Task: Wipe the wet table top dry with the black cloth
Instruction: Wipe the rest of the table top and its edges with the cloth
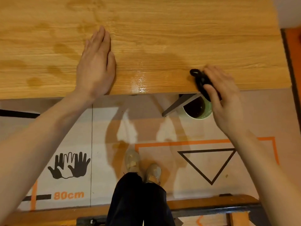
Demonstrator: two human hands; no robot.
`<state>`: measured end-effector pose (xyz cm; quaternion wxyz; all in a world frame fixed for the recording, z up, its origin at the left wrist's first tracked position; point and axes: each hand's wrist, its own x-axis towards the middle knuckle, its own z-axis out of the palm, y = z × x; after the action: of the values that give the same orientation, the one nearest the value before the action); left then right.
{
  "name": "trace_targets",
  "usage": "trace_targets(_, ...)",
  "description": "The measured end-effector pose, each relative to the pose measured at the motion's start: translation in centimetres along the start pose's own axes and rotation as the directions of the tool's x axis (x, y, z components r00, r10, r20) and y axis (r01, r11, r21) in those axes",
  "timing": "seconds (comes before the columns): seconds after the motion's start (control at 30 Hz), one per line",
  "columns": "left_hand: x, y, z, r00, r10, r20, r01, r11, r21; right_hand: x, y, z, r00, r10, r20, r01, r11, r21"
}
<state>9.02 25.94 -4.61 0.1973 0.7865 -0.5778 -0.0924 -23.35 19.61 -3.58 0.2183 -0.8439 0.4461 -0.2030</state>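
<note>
The black cloth (202, 83) is bunched up into a long, soft lump at the near edge of the table top (162, 30). Its long side runs from the table edge up and to the left, and its low end hangs just over the edge. The right hand (223, 97) holds it, with the fingers curled over the top and the thumb tucked against the near side.

The left hand (96, 62) lies flat on the wood, fingers straight and together, well to the left of the cloth. It holds nothing.

A shiny wet patch (140, 79) sits between the two hands, left of the cloth and close to the near edge. More dark damp blotches (53, 62) lie far to the left of the cloth, past the flat hand. So I think the cloth needs to slide left next.

The table looks like smooth yellow wood with thin lines. Below the cloth, on the floor, stands a round green bucket (204, 111).
</note>
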Motion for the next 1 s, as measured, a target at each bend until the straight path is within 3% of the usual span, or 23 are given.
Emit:
trace_targets(0.07,0.1,-0.3,-0.5,0.999,0.02,0.044,-0.019,1.0,-0.019,0.0,0.5,-0.6,0.992,0.103,-0.071,-0.102,0.995,0.019)
trace_targets(0.13,-0.2,-1.2,-1.1,0.998,0.038,0.057,-0.038,0.999,-0.011,-0.6,0.1,-0.3,0.993,0.105,-0.046,-0.105,0.994,0.011)
trace_targets(0.3,-1.8,-3.1,-1.1,0.999,0.043,-0.023,-0.042,0.999,0.013,-1.6,1.4,-1.2,0.988,-0.095,0.12,0.104,0.992,-0.068)
trace_targets(0.43,-1.7,-3.1,-0.7,0.997,0.044,-0.059,-0.043,0.999,0.024,-1.6,0.0,1.4,0.982,-0.187,0.024,0.188,0.982,-0.028)
trace_targets(0.6,-1.9,-2.8,-0.9,0.998,0.039,-0.051,-0.038,0.999,0.032,-0.4,-8.1,9.8,0.927,-0.347,-0.141,0.346,0.938,-0.028)
trace_targets(0.67,-1.8,-2.8,-1.0,0.998,0.034,-0.053,-0.032,0.999,0.035,0.2,-10.7,11.5,0.903,-0.408,-0.134,0.409,0.912,-0.017)
trace_targets(0.77,-1.9,-2.8,-1.1,0.998,0.037,-0.048,-0.036,0.999,0.03,0.5,-9.3,10.2,0.857,-0.513,-0.042,0.509,0.857,-0.084)
trace_targets(0.87,-2.2,-2.8,-1.0,0.998,0.03,-0.051,-0.029,0.999,0.018,-0.6,-3.5,6.4,0.875,-0.481,-0.055,0.467,0.868,-0.168)
trace_targets(1.0,-2.1,-2.6,-1.0,0.999,0.017,-0.049,-0.017,1.0,-0.002,-2.3,0.5,3.0,0.954,-0.279,-0.11,0.259,0.951,-0.167)
